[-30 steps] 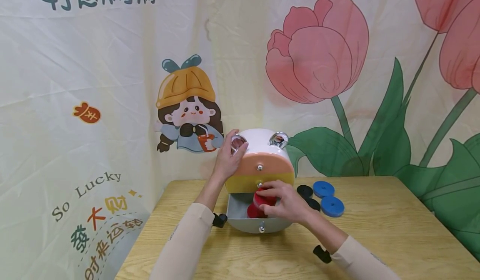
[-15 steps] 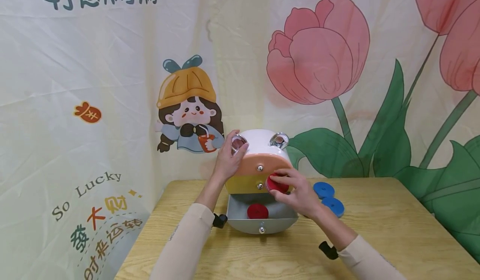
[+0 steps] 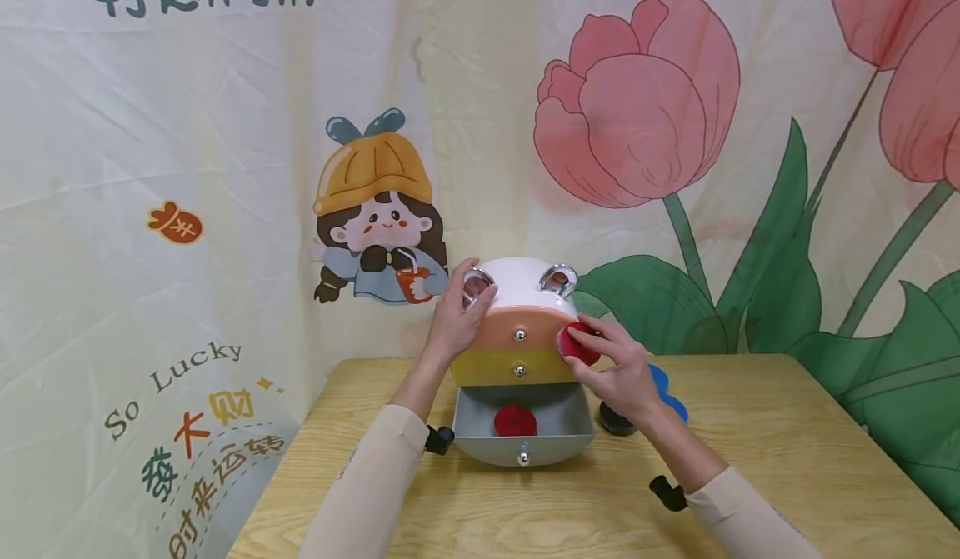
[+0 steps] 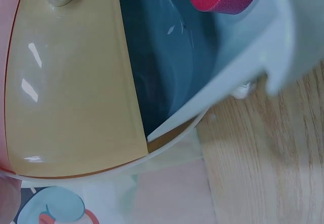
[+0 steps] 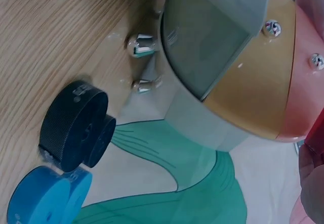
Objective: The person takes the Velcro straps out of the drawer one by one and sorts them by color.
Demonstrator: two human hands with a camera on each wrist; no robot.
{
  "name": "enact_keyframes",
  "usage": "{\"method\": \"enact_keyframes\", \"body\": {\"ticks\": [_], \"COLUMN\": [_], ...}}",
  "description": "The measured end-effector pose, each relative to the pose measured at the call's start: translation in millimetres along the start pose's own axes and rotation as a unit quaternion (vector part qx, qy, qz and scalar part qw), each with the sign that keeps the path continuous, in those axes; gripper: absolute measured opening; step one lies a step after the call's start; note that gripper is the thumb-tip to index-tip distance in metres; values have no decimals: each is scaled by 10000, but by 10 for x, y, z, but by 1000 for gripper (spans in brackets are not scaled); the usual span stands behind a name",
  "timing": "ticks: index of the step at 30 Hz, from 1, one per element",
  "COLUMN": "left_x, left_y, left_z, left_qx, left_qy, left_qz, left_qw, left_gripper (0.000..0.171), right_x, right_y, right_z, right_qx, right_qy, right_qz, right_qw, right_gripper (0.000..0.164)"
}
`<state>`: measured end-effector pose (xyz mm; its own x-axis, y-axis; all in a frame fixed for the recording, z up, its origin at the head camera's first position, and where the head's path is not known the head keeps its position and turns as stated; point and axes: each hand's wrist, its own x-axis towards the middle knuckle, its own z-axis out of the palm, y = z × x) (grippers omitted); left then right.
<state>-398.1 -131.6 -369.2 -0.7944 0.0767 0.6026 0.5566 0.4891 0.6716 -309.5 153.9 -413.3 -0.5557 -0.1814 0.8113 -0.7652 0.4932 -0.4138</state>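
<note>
A small drawer cabinet with a white top (image 3: 517, 280) and silver ring ears stands on the table. My left hand (image 3: 455, 313) grips its left ear (image 3: 477, 284), thumb in front. At the cabinet's right side, my right hand (image 3: 624, 376) pinches a red tape roll (image 3: 576, 345) between thumb and fingers, in front of the orange drawer's (image 3: 491, 330) edge. The grey bottom drawer (image 3: 558, 417) is pulled out. Inside it lies another red tape roll (image 3: 515, 421), which the left wrist view shows partly. The yellow drawer (image 4: 76, 92) is closed.
Right of the cabinet, black tape rolls (image 5: 73, 125) and blue tape rolls (image 5: 38, 198) stand on the wooden table (image 3: 750, 442), partly hidden by my right hand in the head view. A printed cloth (image 3: 480, 126) hangs close behind the table.
My right hand has lifted one red tape roll out of the grey drawer and carried it up and right. The other roll stays inside. My left hand keeps its hold.
</note>
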Motion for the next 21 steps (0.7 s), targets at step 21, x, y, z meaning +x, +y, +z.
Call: {"method": "enact_keyframes", "body": {"ticks": [21], "left_x": [10], "left_y": [-13], "left_z": [4], "left_qx": [-50], "left_qy": [-62], "left_qz": [-12], "left_qw": [10000], "left_gripper": [63], "right_x": [-41], "right_y": [396], "right_z": [-117], "right_qx": [-80], "right_qy": [591], "right_qz": [622], "right_qw": [9963], "right_gripper": [41]}}
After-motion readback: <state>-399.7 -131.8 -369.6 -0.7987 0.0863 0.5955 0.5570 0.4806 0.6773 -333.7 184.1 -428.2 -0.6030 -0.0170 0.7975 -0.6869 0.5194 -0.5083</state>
